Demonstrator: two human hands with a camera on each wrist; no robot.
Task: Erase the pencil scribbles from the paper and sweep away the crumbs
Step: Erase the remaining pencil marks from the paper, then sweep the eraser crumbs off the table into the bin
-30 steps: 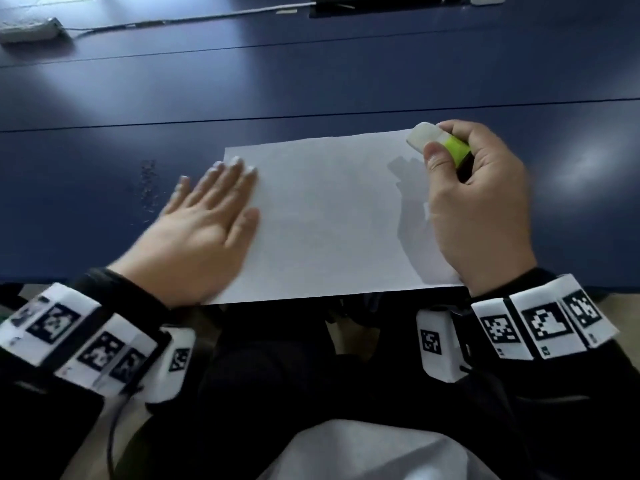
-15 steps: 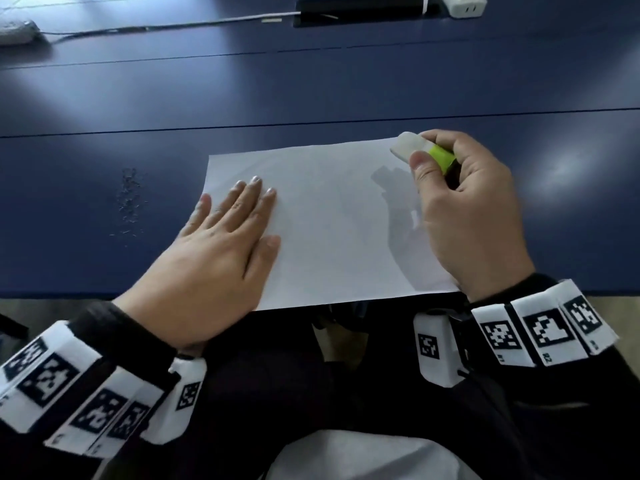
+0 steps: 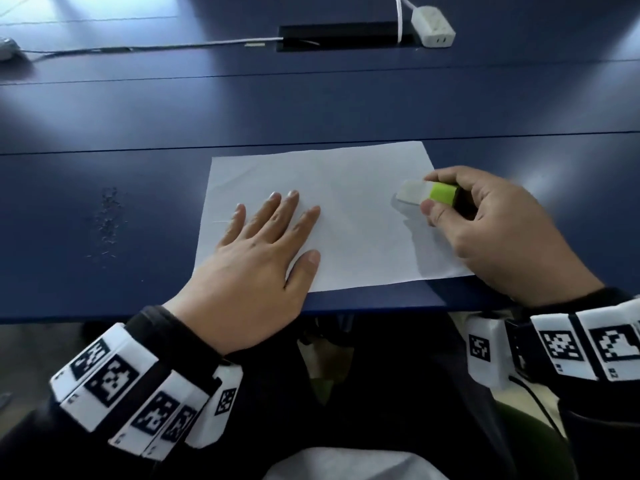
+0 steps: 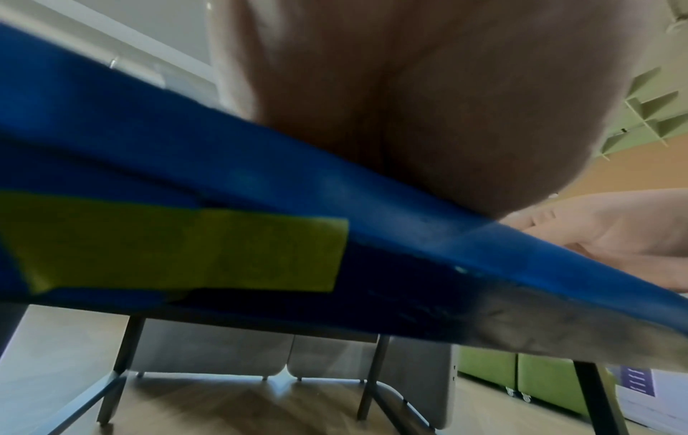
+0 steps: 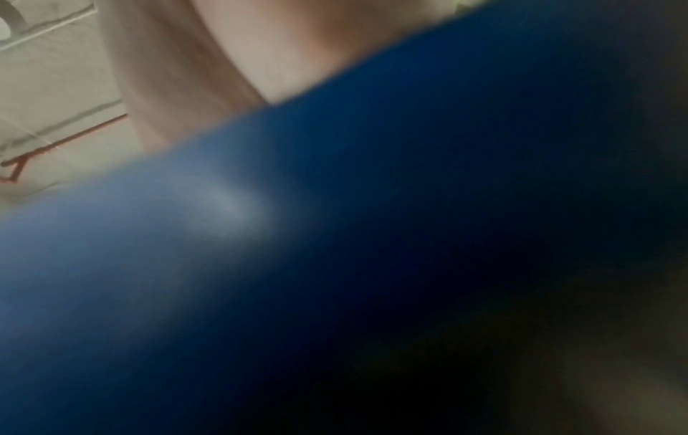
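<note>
A white sheet of paper [image 3: 349, 188] lies on the blue table [image 3: 311, 109] near its front edge; no pencil marks show on it. My left hand [image 3: 263, 244] lies flat on the sheet's left part, fingers straight and spread. My right hand [image 3: 485, 223] grips a white eraser with a green sleeve [image 3: 427, 194] between thumb and fingers, its white end touching the paper near the right edge. A patch of dark crumbs [image 3: 109, 220] lies on the table left of the sheet. Both wrist views show only the table's blue edge and blurred skin.
A white power adapter [image 3: 433, 26] and its cable lie at the back by a black cable slot [image 3: 343, 34]. The table's front edge [image 3: 104, 320] runs just below both wrists. Yellow tape [image 4: 186, 250] sticks under the table edge.
My left hand slid right, from the sheet's left edge further onto the paper. My right hand brought the eraser down from the top right corner onto the paper's right side.
</note>
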